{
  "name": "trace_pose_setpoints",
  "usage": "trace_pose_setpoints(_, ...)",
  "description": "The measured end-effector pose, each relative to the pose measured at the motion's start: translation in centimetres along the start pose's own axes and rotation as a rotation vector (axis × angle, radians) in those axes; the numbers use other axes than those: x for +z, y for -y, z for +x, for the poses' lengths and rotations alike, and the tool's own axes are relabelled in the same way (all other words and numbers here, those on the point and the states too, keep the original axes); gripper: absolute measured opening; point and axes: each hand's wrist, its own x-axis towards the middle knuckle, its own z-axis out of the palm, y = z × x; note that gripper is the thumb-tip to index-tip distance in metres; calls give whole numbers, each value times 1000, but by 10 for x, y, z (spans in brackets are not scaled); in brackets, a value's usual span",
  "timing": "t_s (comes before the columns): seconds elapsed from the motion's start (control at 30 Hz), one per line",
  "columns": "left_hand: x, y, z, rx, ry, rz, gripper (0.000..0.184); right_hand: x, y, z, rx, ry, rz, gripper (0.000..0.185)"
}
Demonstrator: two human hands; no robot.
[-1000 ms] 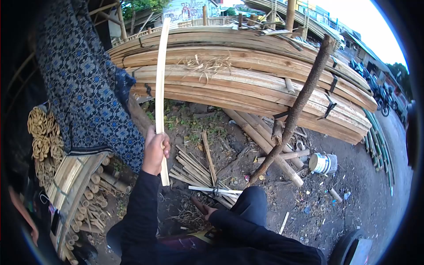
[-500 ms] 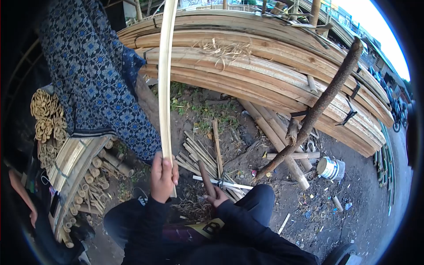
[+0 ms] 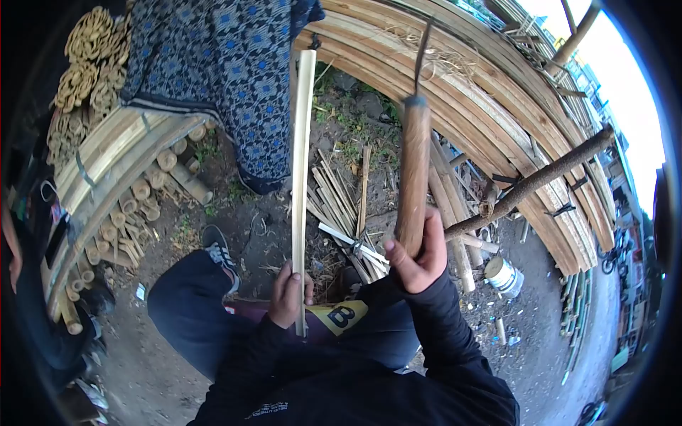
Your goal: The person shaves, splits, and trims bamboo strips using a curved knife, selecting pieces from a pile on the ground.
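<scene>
Upright in front of my lap stands a pale bamboo strip [image 3: 302, 156], its lower part held in my left hand [image 3: 288, 295]. My right hand [image 3: 420, 252] is closed around the lower end of the wooden handle of a knife [image 3: 413, 170]. The knife's thin dark blade points up and away, to the right of the strip and apart from it. A cloth with a yellow patch [image 3: 341, 317] lies across my lap. Just beyond my lap, cut bamboo sticks [image 3: 334, 195] lie on the ground.
Bundled long wooden slats [image 3: 490, 121] stretch across the back and right, with a slanting branch [image 3: 547, 177] before them. A patterned blue cloth [image 3: 213, 64] hangs at the upper left above bamboo poles [image 3: 141, 189]. A white bucket [image 3: 503, 275] lies at right. Another person's arm [image 3: 13, 245] shows far left.
My right hand has lifted the knife from low near my lap to upright on the right. My left hand and the strip have come down closer to my lap. The view has turned and tilted.
</scene>
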Motion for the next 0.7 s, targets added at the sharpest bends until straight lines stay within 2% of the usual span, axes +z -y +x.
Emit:
trace_pose_setpoints(0.03,-8,0,-4,-101,-6,-60,20,5,-4,-10,-150,48,-188,53)
trace_pose_setpoints(0.07,-30,24,-5,-28,69,-175,23,14,-12,-23,-116,68,-214,55)
trace_pose_setpoints(0.1,-28,23,-9,-35,51,-208,23,20,-17,-37,-84,86,-240,58)
trace_pose_setpoints(0.17,-24,9,-8,23,-68,-94,31,25,-9,-52,-28,158,-365,61)
trace_pose_setpoints(0.23,-30,15,-5,17,-73,-78,32,24,-16,-65,95,207,-468,60)
trace_pose_setpoints(0.3,-27,10,0,4,30,-85,26,25,-18,-67,88,221,-478,62)
trace_pose_setpoints(0.33,-26,2,-1,-120,59,-159,24,27,-14,-65,29,261,-553,66)
trace_pose_setpoints(0.4,-24,-6,0,-149,81,-226,24,24,-7,-58,-58,387,-699,74)
trace_pose_setpoints(0.5,-29,-7,2,-203,130,-328,30,17,1,-50,9,435,-800,72)
trace_pose_setpoints(0.53,-32,0,1,-172,129,-248,34,14,1,-48,-70,431,-833,70)
trace_pose_setpoints(0.6,-33,8,2,-147,114,-86,46,13,7,-43,-73,462,-887,69)
trace_pose_setpoints(0.7,-35,12,2,-110,68,-18,49,12,10,-38,-87,495,-950,70)
